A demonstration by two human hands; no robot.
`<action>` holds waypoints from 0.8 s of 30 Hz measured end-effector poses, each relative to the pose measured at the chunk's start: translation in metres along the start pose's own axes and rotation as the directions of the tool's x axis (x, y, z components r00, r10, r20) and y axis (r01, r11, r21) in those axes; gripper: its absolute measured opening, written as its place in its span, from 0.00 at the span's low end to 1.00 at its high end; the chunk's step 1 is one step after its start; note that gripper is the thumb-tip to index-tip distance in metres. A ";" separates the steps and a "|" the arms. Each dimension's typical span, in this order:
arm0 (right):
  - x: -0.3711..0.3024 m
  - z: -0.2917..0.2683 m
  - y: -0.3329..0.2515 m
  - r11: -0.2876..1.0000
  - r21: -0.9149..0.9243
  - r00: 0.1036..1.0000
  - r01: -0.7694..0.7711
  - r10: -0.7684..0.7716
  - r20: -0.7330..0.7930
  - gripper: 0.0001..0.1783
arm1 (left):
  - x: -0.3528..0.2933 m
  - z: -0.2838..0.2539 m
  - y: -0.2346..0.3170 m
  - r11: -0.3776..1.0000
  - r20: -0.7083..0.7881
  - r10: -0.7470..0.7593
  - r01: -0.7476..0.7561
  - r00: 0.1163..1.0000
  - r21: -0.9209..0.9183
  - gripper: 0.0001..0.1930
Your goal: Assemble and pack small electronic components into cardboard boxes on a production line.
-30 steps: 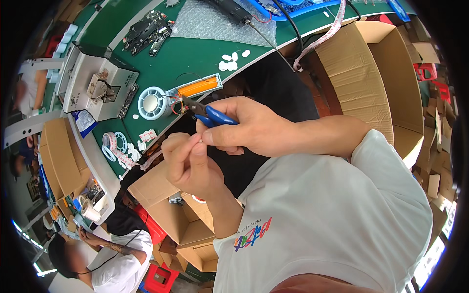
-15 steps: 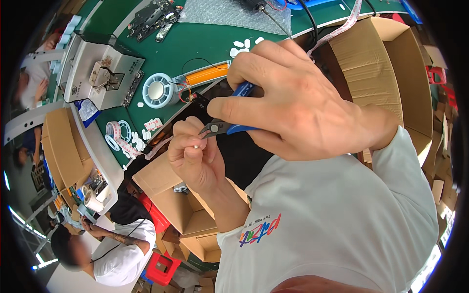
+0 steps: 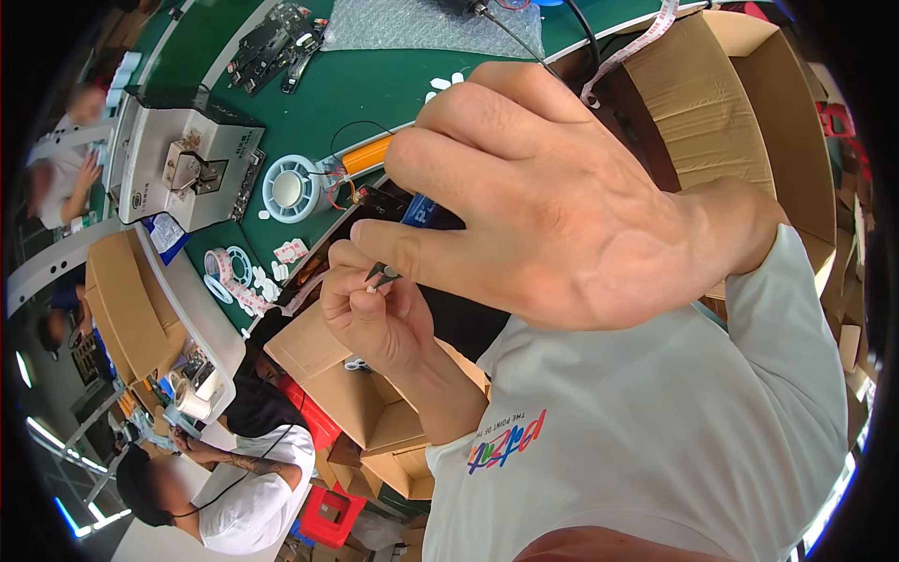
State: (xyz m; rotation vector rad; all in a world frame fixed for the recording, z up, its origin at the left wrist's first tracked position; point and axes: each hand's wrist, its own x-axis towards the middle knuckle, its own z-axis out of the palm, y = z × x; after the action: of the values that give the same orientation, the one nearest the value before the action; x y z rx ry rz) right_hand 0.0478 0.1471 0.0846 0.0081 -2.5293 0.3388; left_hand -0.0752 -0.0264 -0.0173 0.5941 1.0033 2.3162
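Note:
My right hand (image 3: pixel 552 206) is closed round blue-handled side cutters (image 3: pixel 421 211), most of which its fingers hide. Its thumb reaches toward my left hand (image 3: pixel 370 323), which is raised in front of my shirt. Between left thumb and forefinger I pinch a tiny white piece (image 3: pixel 372 289), too small to name. The dark cutter jaws lie right beside this piece, at the left fingertips; whether they touch it I cannot tell. Beyond the hands, a round pale-blue ringed part (image 3: pixel 290 188) with wires rests on the green bench, beside an orange bar (image 3: pixel 367 155).
A silver bench machine (image 3: pixel 150 159) stands at the far left, with circuit boards (image 3: pixel 276 47) and bubble wrap (image 3: pixel 393 23) farther back. Open cardboard boxes are at the right (image 3: pixel 693 103) and below my left hand (image 3: pixel 314 351). Another person (image 3: pixel 262 468) sits at the lower left.
My right hand has moved left, bringing the cutters to the left fingertips and covering more of them. The view has shifted slightly; my left hand still pinches the white piece.

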 end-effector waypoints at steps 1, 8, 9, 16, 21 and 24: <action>0.000 0.000 0.000 1.000 0.001 1.000 -0.002 0.002 -0.002 0.12 | -0.001 0.000 0.000 1.000 0.001 -0.002 0.002 1.000 0.003 0.07; 0.001 0.003 0.000 0.999 0.001 0.999 0.033 -0.033 -0.044 0.09 | -0.004 0.003 0.000 1.000 -0.048 -0.012 0.012 0.999 0.002 0.07; 0.001 0.004 0.000 0.999 0.001 0.997 0.040 -0.040 -0.062 0.09 | -0.004 0.005 0.000 1.000 -0.053 -0.014 0.015 0.998 0.011 0.07; 0.002 0.008 0.000 0.996 -0.015 0.990 0.083 -0.085 -0.114 0.07 | -0.005 0.011 0.003 0.995 -0.152 -0.084 0.092 0.985 0.042 0.08; 0.003 0.009 -0.001 0.997 -0.007 0.988 0.076 -0.076 -0.135 0.05 | -0.006 0.015 0.001 0.994 -0.172 -0.102 0.105 0.980 0.010 0.09; 0.003 0.007 -0.001 0.997 0.009 0.990 0.071 -0.069 -0.120 0.05 | -0.006 0.013 -0.001 0.995 -0.131 -0.104 0.103 0.986 -0.011 0.10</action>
State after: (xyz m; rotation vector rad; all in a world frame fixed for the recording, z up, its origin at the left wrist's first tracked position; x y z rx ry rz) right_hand 0.0415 0.1445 0.0810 0.0792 -2.4013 0.3179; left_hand -0.0632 -0.0232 -0.0110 0.3826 1.0635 2.2883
